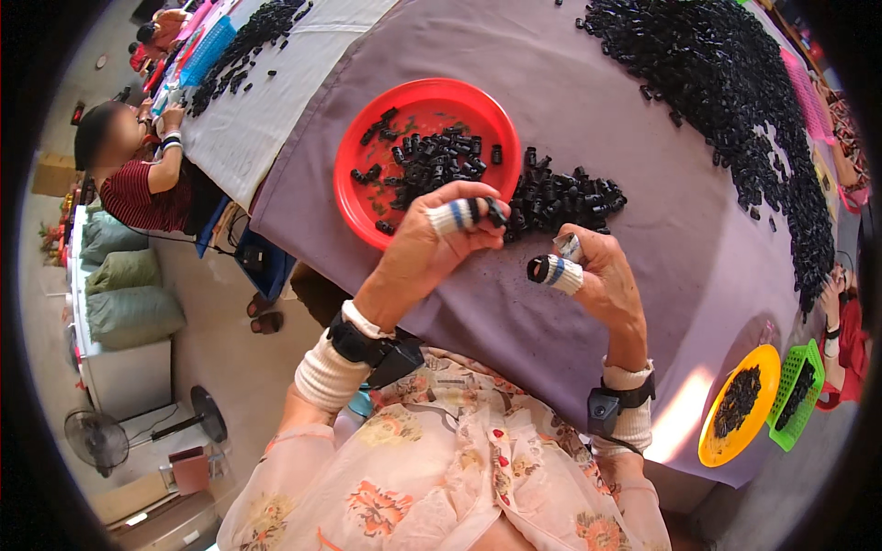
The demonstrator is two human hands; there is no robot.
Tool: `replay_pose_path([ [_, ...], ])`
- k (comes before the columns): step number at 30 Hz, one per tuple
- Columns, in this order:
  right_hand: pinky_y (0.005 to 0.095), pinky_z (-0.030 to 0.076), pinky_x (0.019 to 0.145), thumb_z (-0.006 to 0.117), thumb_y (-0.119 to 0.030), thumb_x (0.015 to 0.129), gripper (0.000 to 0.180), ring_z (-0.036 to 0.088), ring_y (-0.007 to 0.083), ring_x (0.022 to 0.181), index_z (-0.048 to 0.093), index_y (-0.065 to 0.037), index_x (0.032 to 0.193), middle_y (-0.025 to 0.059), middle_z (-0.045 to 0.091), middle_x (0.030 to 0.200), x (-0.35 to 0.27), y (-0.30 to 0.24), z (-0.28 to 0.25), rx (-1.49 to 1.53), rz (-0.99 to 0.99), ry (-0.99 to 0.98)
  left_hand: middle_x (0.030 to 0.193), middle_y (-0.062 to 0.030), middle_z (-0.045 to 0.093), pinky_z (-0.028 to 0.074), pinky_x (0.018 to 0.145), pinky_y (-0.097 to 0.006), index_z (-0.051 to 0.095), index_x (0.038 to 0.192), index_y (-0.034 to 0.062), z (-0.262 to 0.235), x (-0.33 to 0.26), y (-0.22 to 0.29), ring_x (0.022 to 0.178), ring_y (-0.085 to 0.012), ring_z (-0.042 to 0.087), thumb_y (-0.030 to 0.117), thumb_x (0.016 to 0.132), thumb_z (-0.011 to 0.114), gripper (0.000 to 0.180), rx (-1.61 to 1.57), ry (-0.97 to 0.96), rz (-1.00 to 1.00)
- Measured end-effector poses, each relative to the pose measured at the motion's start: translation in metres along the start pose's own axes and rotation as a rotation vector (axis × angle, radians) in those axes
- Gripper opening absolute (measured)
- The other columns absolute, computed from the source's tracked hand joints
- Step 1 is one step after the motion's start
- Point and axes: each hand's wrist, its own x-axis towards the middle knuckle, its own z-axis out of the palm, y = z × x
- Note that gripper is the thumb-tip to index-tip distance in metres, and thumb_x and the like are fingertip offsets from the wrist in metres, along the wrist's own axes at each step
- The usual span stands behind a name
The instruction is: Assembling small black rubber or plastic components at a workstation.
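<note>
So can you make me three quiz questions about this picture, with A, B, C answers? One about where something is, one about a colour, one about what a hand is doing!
1. Where is the red bowl?
A. on the purple cloth
B. on the floor
C. on a chair

2. What colour is the bowl near the green basket?
A. blue
B. yellow
C. white

3. What is the left hand doing?
A. lying flat and empty
B. pinching a small black part
C. holding a cup

Answers: 1 A, it sits on the purple cloth. 2 B, the yellow bowl is beside the basket. 3 B, a small black part is between its taped fingertips.
</note>
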Motion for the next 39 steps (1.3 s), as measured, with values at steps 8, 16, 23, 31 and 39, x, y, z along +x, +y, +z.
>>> replay_pose_path([
  [8,0.0193,0.025,0.038,0.062,-0.011,0.075,0.018,0.036,0.0011,0.043,0.047,-0.01,0.065,-0.0074,0.04,0.051,-0.011,0.015,0.007,0.07,0.111,0.082,0.098,-0.0148,0.06,0.051,0.08,-0.037,0.055,0.096,0.0009,-0.014,-0.002,0.001,0.085,-0.0226,0.062,0.01,0.084,0.053,0.015,-0.153,0.043,0.082],
  [16,0.019,0.026,0.039,0.064,-0.014,0.075,0.014,0.035,0.0012,0.046,0.053,-0.008,0.069,-0.0073,0.042,0.055,-0.039,0.032,-0.034,0.126,0.368,0.387,0.098,-0.0127,0.059,0.05,0.081,-0.038,0.057,0.093,0.0041,-0.044,-0.008,0.027,0.089,-0.0221,0.06,0.011,0.083,0.056,0.013,0.099,0.148,0.233],
  [23,0.0245,0.036,0.047,0.059,-0.007,0.072,0.008,0.044,0.0096,0.05,0.058,-0.003,0.079,0.0012,0.051,0.055,-0.03,0.043,-0.054,-0.232,0.305,0.469,0.089,-0.01,0.061,0.052,0.07,-0.027,0.056,0.102,-0.0012,-0.049,-0.011,0.056,0.08,-0.0148,0.06,0.003,0.087,0.047,0.017,0.559,0.561,0.409],
  [31,0.0409,0.046,0.058,0.059,-0.013,0.071,0.014,0.059,0.0336,0.068,0.059,-0.008,0.085,0.0139,0.062,0.07,-0.008,0.06,-0.045,-0.641,0.156,0.335,0.083,-0.007,0.06,0.051,0.07,-0.025,0.058,0.1,-0.0005,-0.014,-0.007,0.008,0.073,-0.0125,0.059,0.002,0.086,0.048,0.017,0.448,0.279,0.156],
  [39,0.0363,0.046,0.057,0.061,-0.008,0.07,0.018,0.06,0.0308,0.064,0.059,-0.007,0.088,0.0119,0.061,0.067,-0.011,0.068,-0.041,-0.774,0.062,0.361,0.086,-0.006,0.06,0.05,0.069,-0.026,0.059,0.1,-0.0005,0.016,0.017,-0.055,0.074,-0.0111,0.058,0.006,0.086,0.051,0.018,0.525,0.061,-0.133],
])
